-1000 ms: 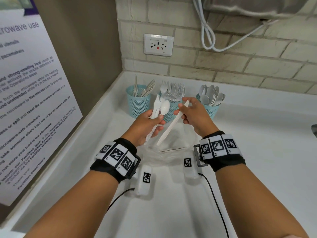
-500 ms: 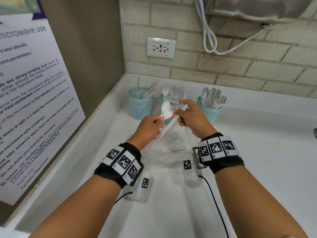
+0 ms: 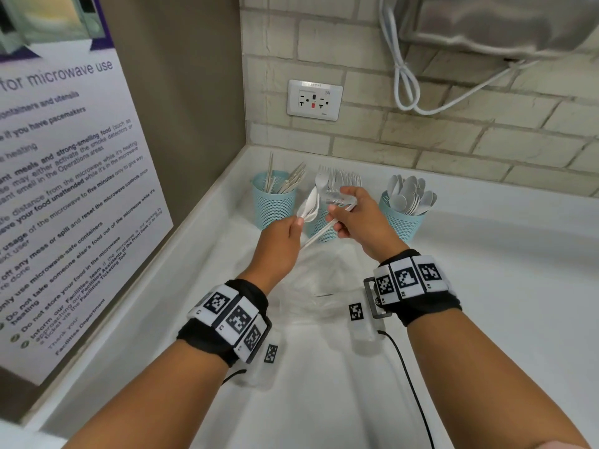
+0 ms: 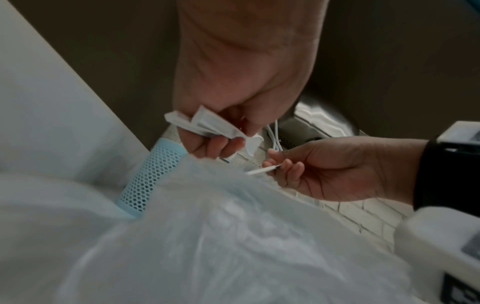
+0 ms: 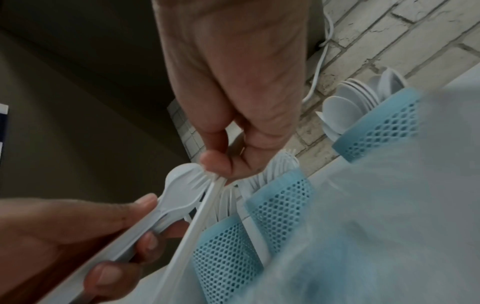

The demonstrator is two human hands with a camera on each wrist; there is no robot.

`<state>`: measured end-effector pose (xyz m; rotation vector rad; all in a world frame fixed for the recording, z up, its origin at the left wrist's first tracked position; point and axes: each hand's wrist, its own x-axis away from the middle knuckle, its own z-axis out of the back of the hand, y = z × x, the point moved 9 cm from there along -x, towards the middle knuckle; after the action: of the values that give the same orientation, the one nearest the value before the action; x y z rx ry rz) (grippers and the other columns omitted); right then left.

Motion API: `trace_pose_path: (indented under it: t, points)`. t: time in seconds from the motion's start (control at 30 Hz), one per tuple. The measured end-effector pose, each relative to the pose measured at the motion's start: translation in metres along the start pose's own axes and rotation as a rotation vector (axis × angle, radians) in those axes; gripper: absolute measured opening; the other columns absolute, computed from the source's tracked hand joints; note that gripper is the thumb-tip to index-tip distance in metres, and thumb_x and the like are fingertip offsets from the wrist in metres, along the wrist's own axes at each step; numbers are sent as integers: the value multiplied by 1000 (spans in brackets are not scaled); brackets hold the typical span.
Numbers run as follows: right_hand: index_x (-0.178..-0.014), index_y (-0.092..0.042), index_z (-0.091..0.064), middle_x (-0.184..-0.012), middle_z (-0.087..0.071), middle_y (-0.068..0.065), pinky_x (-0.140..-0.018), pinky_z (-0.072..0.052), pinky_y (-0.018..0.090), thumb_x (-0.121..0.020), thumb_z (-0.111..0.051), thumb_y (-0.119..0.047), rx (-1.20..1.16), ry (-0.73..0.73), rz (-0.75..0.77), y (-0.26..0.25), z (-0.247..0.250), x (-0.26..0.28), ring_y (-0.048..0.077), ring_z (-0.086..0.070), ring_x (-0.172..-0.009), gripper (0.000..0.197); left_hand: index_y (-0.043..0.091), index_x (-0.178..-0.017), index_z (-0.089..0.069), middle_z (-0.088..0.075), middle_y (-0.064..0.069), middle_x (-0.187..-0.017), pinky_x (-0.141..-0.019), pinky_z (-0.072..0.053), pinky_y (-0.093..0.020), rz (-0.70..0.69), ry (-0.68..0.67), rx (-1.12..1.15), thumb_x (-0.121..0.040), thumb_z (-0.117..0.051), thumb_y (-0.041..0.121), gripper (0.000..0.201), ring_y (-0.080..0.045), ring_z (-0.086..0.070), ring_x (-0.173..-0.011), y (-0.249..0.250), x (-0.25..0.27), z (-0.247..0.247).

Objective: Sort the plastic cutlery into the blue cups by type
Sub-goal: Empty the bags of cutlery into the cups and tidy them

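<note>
Three blue mesh cups stand at the back wall: the left cup [image 3: 274, 205] holds knives, the middle cup [image 3: 319, 226] forks, the right cup [image 3: 402, 222] spoons. My left hand [image 3: 296, 223] grips the handles of a white spoon and fork [image 3: 310, 205] held together, heads up, in front of the middle cup. My right hand [image 3: 337, 218] pinches the upper end of a white knife [image 3: 319, 234] that slants down to the left. In the right wrist view the right hand's fingertips [image 5: 215, 164] sit against the spoon and fork [image 5: 182, 183].
A crumpled clear plastic bag [image 3: 319, 286] lies on the white counter [image 3: 486, 286] under both hands. A poster panel [image 3: 64, 189] walls off the left. A brick wall with a socket [image 3: 314, 99] and a hanging white cable [image 3: 405, 85] stands behind the cups.
Both hands have risen toward the cups and drawn together. The spoon and fork in my left hand now lie right beside the knife in my right hand.
</note>
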<state>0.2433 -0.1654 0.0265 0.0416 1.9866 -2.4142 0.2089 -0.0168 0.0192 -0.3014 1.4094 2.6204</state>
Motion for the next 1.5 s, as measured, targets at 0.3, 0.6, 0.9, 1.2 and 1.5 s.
trace_pose_path:
  t: [0.3,0.6,0.9,1.2,1.5]
  points:
    - [-134,-8,-31,-83,-59,2,-58,-46,18,-97,-31,1,-12,307,312,-85,11,-35,5,-55,-63,38,10,-95,-50,-53,3,-78,-49,-47,-13,220,269,456,-96,-50,27,18,-13,-55,-60,-36,-10,41]
    - [-119,-6,-44,-93,-63,11,-64,-45,27,-95,-32,-1,424,184,388,-80,-49,-70,25,-62,-86,27,11,-99,-59,-62,-2,-81,-51,-46,-17,304,274,657,-94,-56,17,9,-7,-60,-56,-50,-6,44]
    - [-126,-26,-57,-142,-37,10,-103,-24,43,-98,-35,-28,1195,-40,306,-47,-84,-74,35,-24,-130,35,9,-100,-61,-59,0,-79,-48,-44,-9,342,258,639,-94,-54,16,11,-6,-53,-61,-57,-1,44]
    - [-120,-11,-60,-121,-56,13,-92,-38,32,-94,-47,-17,618,378,413,-80,-26,-41,29,-49,-111,30,9,-108,-61,-54,3,-76,-55,-43,-15,292,166,562,-95,-52,21,20,-7,-51,-68,-40,-6,31]
    - [-101,-11,-63,-68,-57,-2,-56,-43,22,-84,-69,-18,217,-29,202,-39,-36,-22,9,-53,-59,19,14,-95,-65,-62,1,-74,-56,-46,-19,271,119,683,-88,-63,11,8,-12,-58,-64,-22,-2,8]
